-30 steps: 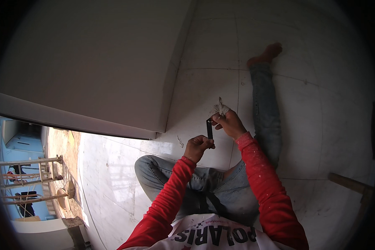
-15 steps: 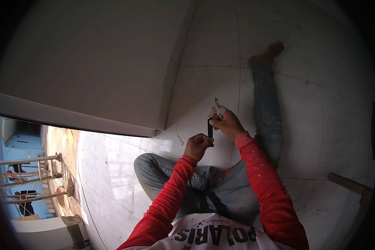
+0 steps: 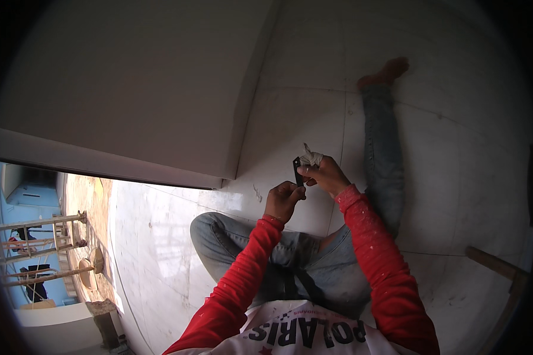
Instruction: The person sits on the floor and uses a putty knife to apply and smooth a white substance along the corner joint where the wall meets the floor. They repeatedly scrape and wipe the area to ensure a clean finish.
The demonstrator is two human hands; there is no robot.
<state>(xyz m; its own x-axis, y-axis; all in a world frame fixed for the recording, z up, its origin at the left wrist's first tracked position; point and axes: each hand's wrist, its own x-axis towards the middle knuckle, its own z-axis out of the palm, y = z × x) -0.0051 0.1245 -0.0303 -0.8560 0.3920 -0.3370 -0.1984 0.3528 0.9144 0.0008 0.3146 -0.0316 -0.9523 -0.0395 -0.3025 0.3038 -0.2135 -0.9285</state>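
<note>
Together, left fingers (image 3: 298, 193) and right fingers (image 3: 308, 172) pinch a black strip (image 3: 296, 165), pale cloth (image 3: 311, 158) against the right ones.

Daylight enters from the left, laying pale glare on the tiled floor (image 3: 160, 248), while the upper half and right side lie in dim grey. Fisheye distortion bends edges toward the black, vignetted rim.
</note>
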